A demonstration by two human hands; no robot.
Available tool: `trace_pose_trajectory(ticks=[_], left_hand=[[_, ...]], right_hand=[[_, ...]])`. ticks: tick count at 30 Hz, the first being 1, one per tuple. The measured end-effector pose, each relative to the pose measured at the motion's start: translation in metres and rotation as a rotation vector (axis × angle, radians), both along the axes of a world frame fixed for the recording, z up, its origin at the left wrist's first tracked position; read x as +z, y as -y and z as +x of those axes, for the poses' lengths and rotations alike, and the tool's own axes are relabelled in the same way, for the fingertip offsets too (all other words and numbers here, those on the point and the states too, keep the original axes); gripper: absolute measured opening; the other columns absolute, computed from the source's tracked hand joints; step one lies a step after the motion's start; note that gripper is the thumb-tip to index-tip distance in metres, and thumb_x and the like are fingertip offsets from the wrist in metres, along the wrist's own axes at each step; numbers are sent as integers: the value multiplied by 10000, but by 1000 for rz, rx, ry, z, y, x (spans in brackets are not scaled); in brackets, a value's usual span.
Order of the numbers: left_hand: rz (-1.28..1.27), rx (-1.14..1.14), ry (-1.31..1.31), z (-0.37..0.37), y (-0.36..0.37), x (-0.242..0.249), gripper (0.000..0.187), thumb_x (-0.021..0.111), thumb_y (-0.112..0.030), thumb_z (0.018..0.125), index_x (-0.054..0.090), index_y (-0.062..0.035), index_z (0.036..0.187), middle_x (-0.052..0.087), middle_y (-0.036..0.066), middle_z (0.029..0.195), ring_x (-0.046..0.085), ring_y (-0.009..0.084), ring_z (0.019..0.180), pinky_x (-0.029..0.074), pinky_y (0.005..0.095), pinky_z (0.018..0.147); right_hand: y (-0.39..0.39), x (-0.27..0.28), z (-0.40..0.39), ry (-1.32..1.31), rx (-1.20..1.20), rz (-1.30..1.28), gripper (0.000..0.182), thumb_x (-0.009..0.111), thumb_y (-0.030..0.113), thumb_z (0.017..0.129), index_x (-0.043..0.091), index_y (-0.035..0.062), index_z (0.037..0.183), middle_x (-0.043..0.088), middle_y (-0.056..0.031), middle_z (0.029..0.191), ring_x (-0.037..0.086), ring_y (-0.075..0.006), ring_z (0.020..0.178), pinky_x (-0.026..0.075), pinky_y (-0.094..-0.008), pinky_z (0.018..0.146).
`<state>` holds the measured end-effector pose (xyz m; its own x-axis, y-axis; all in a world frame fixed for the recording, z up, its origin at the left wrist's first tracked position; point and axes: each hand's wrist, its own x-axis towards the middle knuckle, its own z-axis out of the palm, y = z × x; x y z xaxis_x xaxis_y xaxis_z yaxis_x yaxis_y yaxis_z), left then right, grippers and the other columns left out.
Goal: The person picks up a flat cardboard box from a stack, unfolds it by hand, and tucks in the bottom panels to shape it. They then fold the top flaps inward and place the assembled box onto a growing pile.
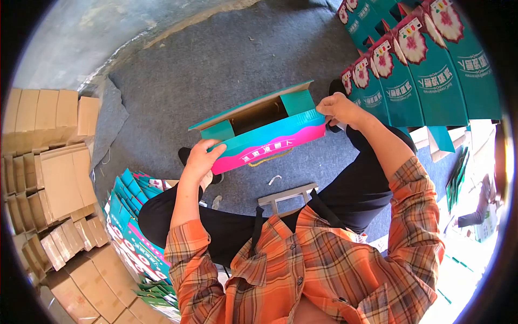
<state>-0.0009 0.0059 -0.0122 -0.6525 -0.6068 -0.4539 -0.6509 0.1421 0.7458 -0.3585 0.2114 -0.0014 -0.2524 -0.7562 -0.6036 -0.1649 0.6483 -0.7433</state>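
The left hand (200, 160) and right hand (340, 110) grip the carton (270, 141) by opposite ends; uneven pressure (its walls look thin) could buckle it.

The floor (226, 70) has a grey, fabric-like surface, rumpled at left of the frame. A pale scrap (275, 179) lies on it, just below centre.

White Chinese-style characters run along the pink side of the held box (267, 139); similar white lettering, with smaller print below, marks the green boxes (435, 100) at right. None can be read with certainty.
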Motion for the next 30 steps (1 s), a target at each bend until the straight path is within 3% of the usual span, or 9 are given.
trace_pose_trajectory(ticks=[12, 14, 15, 17, 18, 20, 21, 24, 30], left_hand=[[-171, -12, -13, 2, -6, -8, 269, 609, -223, 882, 667, -58, 1086, 612, 160, 1149, 586, 317, 1078, 443, 354, 920], [-367, -70, -117, 3, -9, -11, 272, 643, -162, 839, 670, -78, 1096, 613, 152, 1116, 581, 333, 1056, 455, 371, 906], [-367, -69, -117, 1, -12, -8, 272, 643, -162, 839, 670, -78, 1096, 613, 152, 1116, 581, 333, 1056, 455, 371, 906], [-618, -193, 21, -5, -24, 6, 425, 724, -134, 744, 642, -105, 1160, 584, 127, 1123, 548, 332, 1066, 440, 418, 925], [-616, -193, 22, -8, -31, 12, 425, 724, -134, 744, 642, -105, 1160, 584, 127, 1123, 548, 332, 1066, 440, 418, 925], [-873, -365, 9, -15, -43, 17, 592, 782, -155, 662, 598, -138, 1224, 540, 106, 1158, 510, 315, 1093, 408, 456, 952], [-827, -367, 9, -17, -46, 15, 701, 812, -161, 619, 555, -158, 1271, 508, 101, 1213, 482, 306, 1141, 376, 477, 979], [-866, -417, -4, -22, -55, 12, 728, 819, -160, 612, 540, -151, 1285, 500, 108, 1229, 481, 304, 1150, 374, 470, 992], [-873, -495, 163, -20, -65, 4, 969, 855, -193, 574, 377, -194, 1417, 457, 107, 1282, 430, 304, 1211, 319, 493, 1024]], right_hand=[[17, -17, 7, -90, -163, 164, 232, 562, 232, 898, 646, 21, 851, 634, -75, 769, 625, -181, 719, 486, -349, 617], [12, -43, -2, -311, 66, -7, 293, 537, 250, 888, 638, -23, 857, 662, -185, 860, 636, -321, 733, 501, -434, 686], [11, -39, 2, -312, 67, -7, 293, 537, 250, 888, 638, -23, 857, 662, -185, 860, 636, -321, 733, 501, -434, 686], [8, -22, 19, -795, 125, -140, 204, 529, 192, 874, 627, 15, 850, 646, -189, 890, 625, -367, 791, 492, -449, 735], [8, -16, 25, -794, 126, -139, 204, 529, 192, 874, 627, 15, 850, 646, -189, 890, 625, -367, 791, 492, -449, 735], [8, -8, 32, -929, 120, -237, 90, 571, 149, 846, 627, 85, 877, 636, -105, 922, 589, -344, 815, 481, -423, 747], [7, -8, 33, -931, 121, -235, 90, 571, 149, 846, 627, 85, 877, 636, -105, 922, 589, -344, 815, 481, -423, 747], [5, -11, 34, -960, 178, -234, 46, 589, 132, 837, 612, 92, 842, 629, -75, 914, 572, -322, 840, 475, -430, 747], [2, -12, 36, -948, 211, -230, 76, 608, 163, 838, 610, 88, 845, 626, -91, 890, 586, -319, 872, 479, -422, 739]])
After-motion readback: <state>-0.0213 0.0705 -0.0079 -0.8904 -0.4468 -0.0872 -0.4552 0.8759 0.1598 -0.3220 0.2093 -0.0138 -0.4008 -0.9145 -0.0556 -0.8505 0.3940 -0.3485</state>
